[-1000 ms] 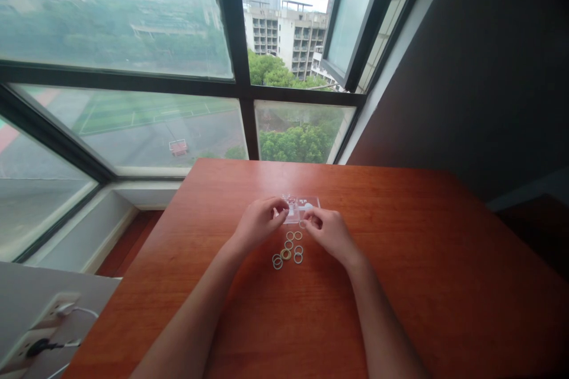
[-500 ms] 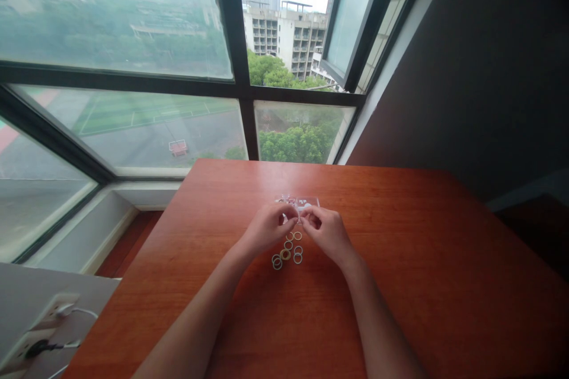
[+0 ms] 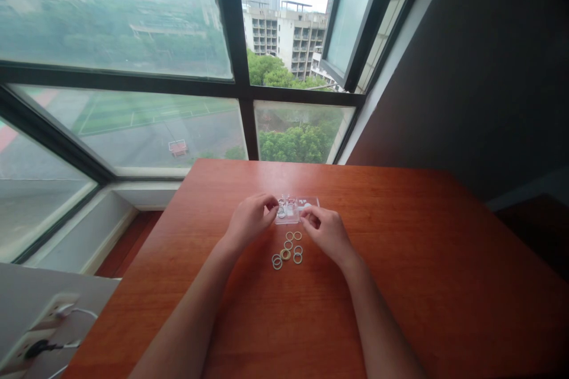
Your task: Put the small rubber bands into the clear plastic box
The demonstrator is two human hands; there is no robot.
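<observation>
A clear plastic box (image 3: 288,222) with compartments lies on the table, and several small pieces show inside it. At its left edge is my left hand (image 3: 252,218), thumb and fingers drawn together; a ring (image 3: 281,212) shows right beside the fingertips, but I cannot tell whether they grip it. My right hand (image 3: 328,230) is pinched at the box's right side, in front of a flat clear panel (image 3: 315,201) that looks like its lid. Anything between those fingertips is too small to make out. Nearer to me lie several pale rings (image 3: 297,258), some overlapping.
The reddish-brown wooden table (image 3: 400,237) stretches under both arms. Beyond its far edge stand dark-framed windows (image 3: 243,92), with one pane swung outward. A wall socket (image 3: 57,311) with plugged-in cables is at the lower left.
My hands were together in front of the box. The left has moved left, away from the right, and uncovered the box. My right hand and the loose rings have stayed in place.
</observation>
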